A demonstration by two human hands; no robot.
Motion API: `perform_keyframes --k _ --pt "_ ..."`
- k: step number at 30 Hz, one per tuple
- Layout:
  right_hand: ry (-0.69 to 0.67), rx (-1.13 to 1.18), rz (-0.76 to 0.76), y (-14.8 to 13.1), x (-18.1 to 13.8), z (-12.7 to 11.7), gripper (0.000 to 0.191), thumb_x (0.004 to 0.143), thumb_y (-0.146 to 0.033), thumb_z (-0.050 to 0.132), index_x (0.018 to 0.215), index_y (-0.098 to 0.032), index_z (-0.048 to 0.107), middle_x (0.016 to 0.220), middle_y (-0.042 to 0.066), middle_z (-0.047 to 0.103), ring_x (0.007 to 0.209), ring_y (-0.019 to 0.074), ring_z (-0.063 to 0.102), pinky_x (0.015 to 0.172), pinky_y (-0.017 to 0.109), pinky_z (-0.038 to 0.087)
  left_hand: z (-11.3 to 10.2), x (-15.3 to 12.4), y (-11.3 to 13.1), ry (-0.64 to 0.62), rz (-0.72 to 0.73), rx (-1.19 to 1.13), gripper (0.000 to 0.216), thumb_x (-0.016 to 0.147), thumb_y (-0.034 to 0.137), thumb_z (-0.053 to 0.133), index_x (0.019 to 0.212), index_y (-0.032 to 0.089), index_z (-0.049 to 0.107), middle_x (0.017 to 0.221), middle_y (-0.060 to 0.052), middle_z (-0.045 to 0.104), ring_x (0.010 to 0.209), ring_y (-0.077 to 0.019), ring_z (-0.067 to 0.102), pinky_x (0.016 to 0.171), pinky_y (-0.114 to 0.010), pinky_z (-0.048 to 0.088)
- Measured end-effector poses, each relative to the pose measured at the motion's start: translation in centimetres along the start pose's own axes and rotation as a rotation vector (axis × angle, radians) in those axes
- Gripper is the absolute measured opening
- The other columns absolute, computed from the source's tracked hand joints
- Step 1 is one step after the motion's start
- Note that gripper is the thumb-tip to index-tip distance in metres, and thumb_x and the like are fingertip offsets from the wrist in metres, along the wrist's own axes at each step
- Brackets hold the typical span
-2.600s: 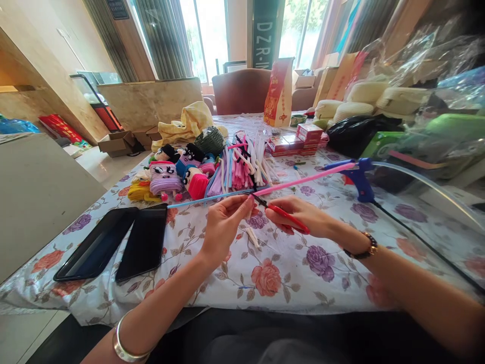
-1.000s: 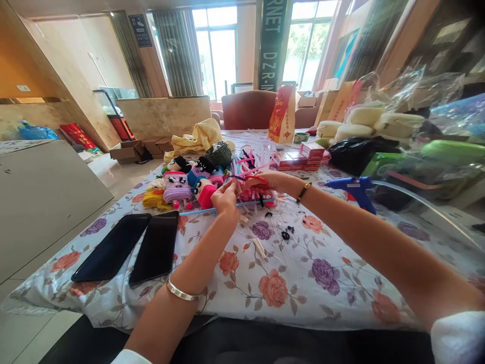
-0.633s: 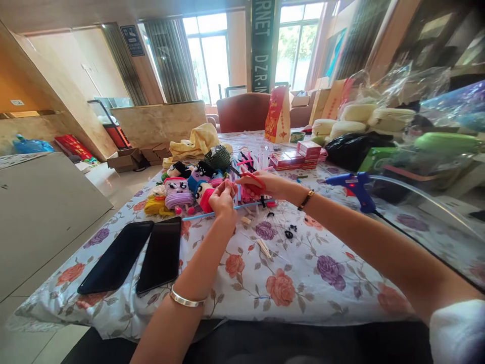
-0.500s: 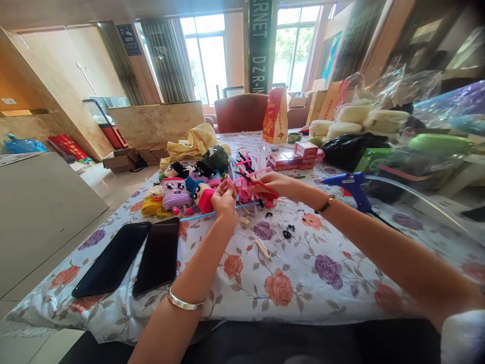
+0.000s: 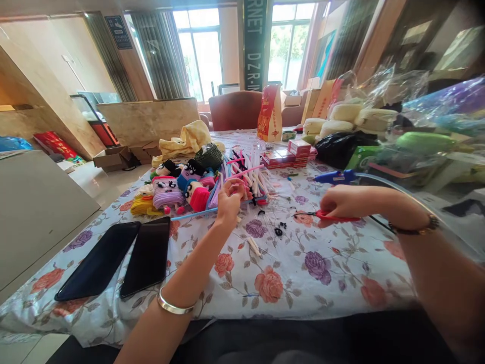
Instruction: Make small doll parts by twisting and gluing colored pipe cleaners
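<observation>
My right hand (image 5: pixel 343 205) is closed round the red handles of a pair of scissors (image 5: pixel 322 216). Their dark blades point left, just above the tablecloth. At the edge of the craft pile, my left hand (image 5: pixel 229 201) has its fingers curled together in a pinch; whatever lies in them is too small to make out. Behind that hand spreads a bundle of fuzzy craft stems (image 5: pixel 252 169) in pink, white, black and lilac. To its left sit plush yarn figures with faces, among them a lilac one (image 5: pixel 166 192) and a pink-and-cream one (image 5: pixel 197 196).
Two dark phones (image 5: pixel 100 260) lie at the left. A blue glue gun (image 5: pixel 335 177) rests beyond my right hand. Small red boxes (image 5: pixel 278 158), a red paper bag (image 5: pixel 270 114) and yarn rolls (image 5: pixel 346 114) stand farther back. Black scraps (image 5: pixel 279 231) and cream pieces (image 5: pixel 253 246) dot the cloth.
My right hand has moved right with the scissors, away from my left hand, and now hovers in front of the glue gun. My left hand stays by the stems, still pinched. The view has shifted slightly.
</observation>
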State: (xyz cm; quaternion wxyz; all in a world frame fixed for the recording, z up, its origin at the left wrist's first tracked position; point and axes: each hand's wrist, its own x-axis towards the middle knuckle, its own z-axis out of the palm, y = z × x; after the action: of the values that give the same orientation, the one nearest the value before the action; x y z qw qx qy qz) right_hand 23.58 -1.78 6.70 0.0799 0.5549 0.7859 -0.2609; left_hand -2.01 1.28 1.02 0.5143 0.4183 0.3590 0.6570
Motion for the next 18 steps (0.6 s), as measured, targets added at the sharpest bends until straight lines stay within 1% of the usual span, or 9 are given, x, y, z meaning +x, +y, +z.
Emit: perform_keyframes --k 3,7,10,13,15,17,18 --pt "-0.038 0.006 0.067 0.8 -0.8 -0.3 0.042 0.076 -0.037 0.062 0.042 -0.017 0.046 0.039 -0.001 0.042 0.037 0.0054 0.032 0.041 0.026 0.025 0.2 -0.4 -0.2 -0.024 0.033 0.029 0.016 0.065 0.019 0.068 0.075 0.016 0.056 0.058 0.003 0.057 0.051 -0.0108 0.058 0.054 -0.024 0.048" --pt "0.001 0.018 0.067 2.2 -0.6 -0.7 0.05 0.075 -0.042 0.064 0.037 -0.017 0.045 0.037 0.0 0.043 0.036 0.0062 0.034 0.042 0.027 0.025 0.4 -1.1 -0.2 -0.021 0.098 0.045 0.016 0.066 0.021 0.068 0.077 0.017 0.057 0.061 0.001 0.059 0.052 -0.0118 0.059 0.051 -0.024 0.047" --pt "0.041 -0.023 0.148 2.8 -0.1 -0.7 0.051 0.072 -0.041 0.068 0.034 -0.016 0.045 0.036 0.002 0.045 0.033 0.006 0.033 0.041 0.028 0.022 0.5 -1.5 -0.1 -0.014 0.106 0.049 0.016 0.065 0.021 0.069 0.076 0.016 0.058 0.063 0.0 0.06 0.052 -0.0119 0.059 0.051 -0.024 0.048" --pt "0.12 -0.101 0.235 3.0 0.2 -0.5 0.049 0.071 -0.035 0.07 0.033 -0.016 0.045 0.036 0.003 0.046 0.032 0.0062 0.035 0.041 0.029 0.023 0.4 -1.5 -0.1 0.004 0.103 0.04 0.018 0.065 0.022 0.07 0.076 0.016 0.058 0.063 0.0 0.061 0.051 -0.0119 0.059 0.052 -0.025 0.049" --pt "0.188 -0.148 0.278 3.2 0.6 -0.2 0.048 0.069 -0.03 0.07 0.031 -0.016 0.045 0.036 0.003 0.047 0.03 0.0069 0.036 0.04 0.029 0.024 0.5 -1.5 -0.1 -0.001 0.091 0.024 0.021 0.064 0.024 0.072 0.077 0.015 0.058 0.065 0.0 0.062 0.052 -0.0121 0.06 0.055 -0.027 0.051" --pt "0.25 -0.167 0.297 3.7 1.0 0.2 0.046 0.064 -0.025 0.073 0.03 -0.016 0.044 0.034 0.004 0.047 0.029 0.0081 0.036 0.039 0.029 0.024 0.5 -1.5 -0.1 -0.022 0.062 0.001 0.024 0.065 0.026 0.073 0.079 0.015 0.058 0.068 -0.001 0.064 0.055 -0.0126 0.062 0.061 -0.029 0.053" --pt "0.307 -0.171 0.292 4.1 1.3 0.5 0.045 0.06 -0.023 0.075 0.029 -0.016 0.043 0.033 0.004 0.046 0.029 0.0085 0.036 0.038 0.029 0.023 0.6 -1.5 -0.1 -0.033 0.046 -0.011 0.025 0.065 0.027 0.073 0.08 0.015 0.058 0.069 -0.001 0.064 0.058 -0.0129 0.063 0.064 -0.03 0.054"
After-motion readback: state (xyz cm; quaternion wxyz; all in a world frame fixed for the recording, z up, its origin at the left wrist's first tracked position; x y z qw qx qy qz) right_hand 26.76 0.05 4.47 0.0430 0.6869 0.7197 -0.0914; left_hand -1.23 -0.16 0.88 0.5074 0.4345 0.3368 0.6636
